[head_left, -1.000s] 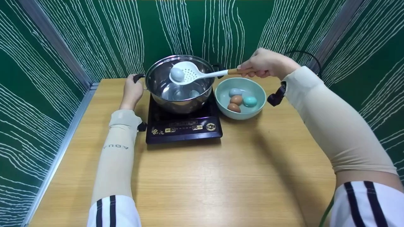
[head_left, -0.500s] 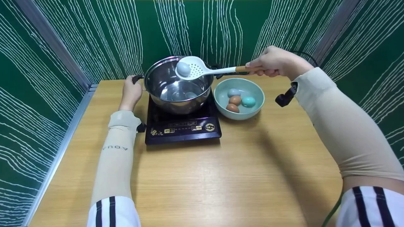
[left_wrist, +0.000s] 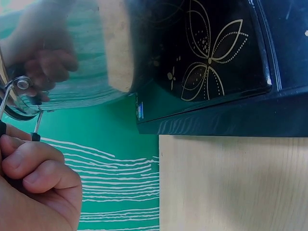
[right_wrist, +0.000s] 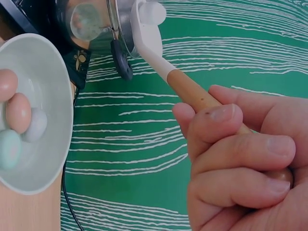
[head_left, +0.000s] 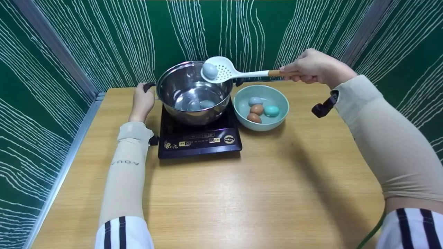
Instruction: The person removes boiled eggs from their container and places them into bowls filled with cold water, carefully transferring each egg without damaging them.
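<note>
My right hand (head_left: pixel 313 69) grips the wooden handle of a white slotted spoon (head_left: pixel 226 71). A pale egg (head_left: pixel 210 70) lies in the spoon's bowl, held above the right rear rim of a steel pot (head_left: pixel 193 114). My left hand (head_left: pixel 143 102) holds the pot's black left handle (head_left: pixel 149 86); in the left wrist view its fingers (left_wrist: pixel 45 166) curl round that handle. Inside the pot, a pale egg (head_left: pixel 207 104) shows near the bottom. Right of the pot stands a light green bowl (head_left: pixel 282 116) with brown eggs (head_left: pixel 254 118), a turquoise egg (head_left: pixel 271 111) and a pale egg (head_left: pixel 255 100).
The pot stands on a black induction cooker (head_left: pixel 200 147) on a wooden table (head_left: pixel 207 197). Green walls (head_left: pixel 242 31) with white lines close off the back and sides. A black cable (right_wrist: pixel 67 197) runs behind the bowl.
My right hand has moved right and slightly up, carrying the slotted spoon and its egg from over the pot's middle to its right rear rim. The left hand keeps its hold.
</note>
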`<move>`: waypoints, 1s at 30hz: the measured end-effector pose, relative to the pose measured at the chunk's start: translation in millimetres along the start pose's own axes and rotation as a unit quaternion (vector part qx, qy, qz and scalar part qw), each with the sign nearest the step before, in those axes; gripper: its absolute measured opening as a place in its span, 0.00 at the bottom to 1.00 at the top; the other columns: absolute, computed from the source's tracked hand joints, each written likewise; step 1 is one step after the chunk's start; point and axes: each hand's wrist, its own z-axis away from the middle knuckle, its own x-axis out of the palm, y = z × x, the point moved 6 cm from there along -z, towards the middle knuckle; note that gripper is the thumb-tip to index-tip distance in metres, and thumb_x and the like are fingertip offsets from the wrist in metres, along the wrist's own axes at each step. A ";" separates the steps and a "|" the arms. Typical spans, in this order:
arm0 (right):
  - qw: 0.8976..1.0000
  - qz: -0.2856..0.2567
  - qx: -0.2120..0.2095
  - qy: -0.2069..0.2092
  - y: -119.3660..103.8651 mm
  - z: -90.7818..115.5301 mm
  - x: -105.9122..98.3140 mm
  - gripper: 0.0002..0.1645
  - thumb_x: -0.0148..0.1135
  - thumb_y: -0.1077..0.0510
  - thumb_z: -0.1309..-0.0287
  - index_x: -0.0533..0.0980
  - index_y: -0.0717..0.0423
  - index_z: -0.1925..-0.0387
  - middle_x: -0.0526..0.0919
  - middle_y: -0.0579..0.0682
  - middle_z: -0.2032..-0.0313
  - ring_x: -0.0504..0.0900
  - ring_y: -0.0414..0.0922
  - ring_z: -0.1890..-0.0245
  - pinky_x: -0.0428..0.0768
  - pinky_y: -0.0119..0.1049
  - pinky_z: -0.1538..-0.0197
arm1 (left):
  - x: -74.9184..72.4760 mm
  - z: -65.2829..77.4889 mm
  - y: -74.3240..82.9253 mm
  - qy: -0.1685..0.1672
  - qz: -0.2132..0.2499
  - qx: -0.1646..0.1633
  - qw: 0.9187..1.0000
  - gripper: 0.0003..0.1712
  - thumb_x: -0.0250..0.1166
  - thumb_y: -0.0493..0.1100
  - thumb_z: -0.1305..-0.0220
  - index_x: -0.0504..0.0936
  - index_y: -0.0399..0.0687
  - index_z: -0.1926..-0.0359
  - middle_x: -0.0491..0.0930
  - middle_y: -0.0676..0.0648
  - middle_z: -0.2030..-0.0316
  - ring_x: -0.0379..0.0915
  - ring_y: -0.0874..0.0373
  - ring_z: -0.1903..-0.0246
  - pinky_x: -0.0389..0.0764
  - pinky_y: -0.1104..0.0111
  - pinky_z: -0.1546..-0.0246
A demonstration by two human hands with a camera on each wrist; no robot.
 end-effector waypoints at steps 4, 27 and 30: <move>1.000 0.001 0.004 0.012 3.9 3.5 -7.6 0.18 0.65 0.40 0.24 0.90 0.46 0.59 0.80 0.40 0.77 0.65 0.38 0.83 0.66 0.31 0.77 | -0.7 0.6 0.5 0.003 0.005 0.002 1.000 0.24 0.42 0.40 0.17 0.67 0.33 0.29 0.71 0.35 0.33 0.66 0.46 0.34 0.66 0.56 0.29; 0.998 -0.045 0.020 0.033 39.0 21.0 -41.4 0.17 0.64 0.39 0.24 0.90 0.43 0.61 0.79 0.41 0.75 0.65 0.38 0.84 0.64 0.33 0.77 | 0.7 1.1 0.2 0.000 0.015 -0.006 1.000 0.23 0.42 0.40 0.17 0.67 0.35 0.30 0.70 0.35 0.30 0.65 0.46 0.31 0.65 0.54 0.27; 0.998 -0.050 0.020 0.037 45.8 21.9 -44.2 0.17 0.64 0.39 0.24 0.90 0.42 0.61 0.79 0.41 0.75 0.65 0.39 0.84 0.64 0.33 0.77 | 0.5 1.6 0.5 0.005 0.013 0.001 1.000 0.23 0.42 0.39 0.18 0.68 0.33 0.30 0.71 0.34 0.30 0.66 0.45 0.31 0.65 0.54 0.27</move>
